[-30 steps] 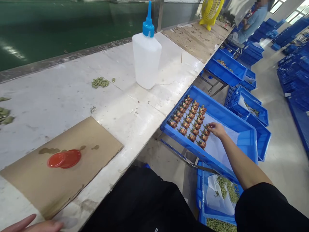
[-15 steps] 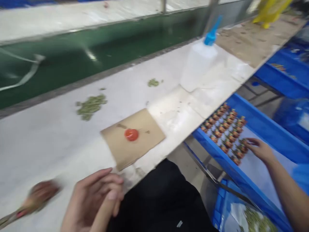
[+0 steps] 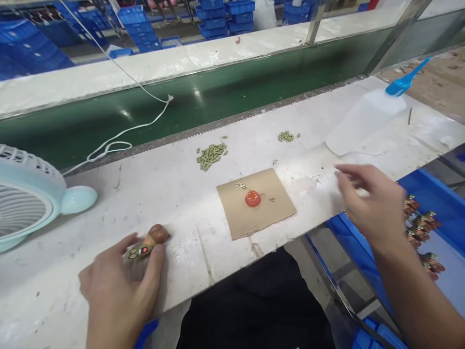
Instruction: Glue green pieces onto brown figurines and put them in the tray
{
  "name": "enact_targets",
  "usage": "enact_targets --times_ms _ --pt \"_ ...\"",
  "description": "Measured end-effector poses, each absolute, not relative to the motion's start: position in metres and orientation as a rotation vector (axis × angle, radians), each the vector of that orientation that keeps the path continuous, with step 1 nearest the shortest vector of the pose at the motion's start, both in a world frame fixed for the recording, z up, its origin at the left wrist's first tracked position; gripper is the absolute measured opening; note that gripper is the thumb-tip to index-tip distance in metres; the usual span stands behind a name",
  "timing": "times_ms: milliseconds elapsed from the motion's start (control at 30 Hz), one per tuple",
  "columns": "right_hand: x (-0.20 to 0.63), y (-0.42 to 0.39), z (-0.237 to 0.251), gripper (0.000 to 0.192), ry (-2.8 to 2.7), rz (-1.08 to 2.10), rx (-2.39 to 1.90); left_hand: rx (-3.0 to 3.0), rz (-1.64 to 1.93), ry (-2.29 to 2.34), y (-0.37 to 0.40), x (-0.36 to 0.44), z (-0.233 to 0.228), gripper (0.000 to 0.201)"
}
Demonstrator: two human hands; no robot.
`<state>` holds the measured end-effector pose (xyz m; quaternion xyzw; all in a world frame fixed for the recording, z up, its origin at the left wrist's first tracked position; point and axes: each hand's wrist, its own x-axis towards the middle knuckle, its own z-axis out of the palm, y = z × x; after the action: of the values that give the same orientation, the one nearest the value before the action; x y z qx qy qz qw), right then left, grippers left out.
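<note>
My left hand (image 3: 121, 286) has its thumb and fingers around a small painted figurine (image 3: 154, 237) with a brown rounded end and green, orange and red details. The figurine is tilted low over the white table; the palm side hides part of it. My right hand (image 3: 374, 206) hovers above the table's right front edge, slightly blurred, thumb and forefinger apart, with nothing visible between them. Between the hands lies a piece of cardboard (image 3: 261, 220) bearing a glossy red-orange blob (image 3: 253, 198). Behind it are a larger pile of small green pieces (image 3: 211, 156) and a smaller pile (image 3: 286, 136).
A white squeeze bottle (image 3: 363, 121) with a blue nozzle leans at the back right. A light-blue fan (image 3: 29, 194) stands at the left, its white cord (image 3: 123, 128) trailing over the green belt (image 3: 218, 87). A blue tray (image 3: 450, 213) with rows of figurines sits below right.
My right hand has left the figurine tray and come over the table. My left hand has moved onto the figurine and closed around it. The view has swung left.
</note>
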<state>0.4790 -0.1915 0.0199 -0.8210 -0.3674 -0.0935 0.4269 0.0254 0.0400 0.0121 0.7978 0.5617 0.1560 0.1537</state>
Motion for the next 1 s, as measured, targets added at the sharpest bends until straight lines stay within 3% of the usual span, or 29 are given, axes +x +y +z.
enact_targets --times_ms 100,300,700,1000 --pt "0.502 -0.11 0.011 0.039 -1.075 -0.036 -2.116 2.587 0.483 1.546 0.033 0.035 0.012 0.05" --pt "0.541 -0.046 -0.006 0.041 -1.135 -0.078 -2.247 2.541 0.653 1.354 0.015 0.049 0.016 0.039" --pt "0.533 -0.045 0.009 0.011 -1.059 -0.089 -2.201 2.059 0.79 1.127 -0.021 0.101 0.033 0.013" --pt "0.461 -0.092 0.049 0.008 -0.873 0.079 -1.791 1.285 0.809 0.849 -0.032 0.107 0.035 0.023"
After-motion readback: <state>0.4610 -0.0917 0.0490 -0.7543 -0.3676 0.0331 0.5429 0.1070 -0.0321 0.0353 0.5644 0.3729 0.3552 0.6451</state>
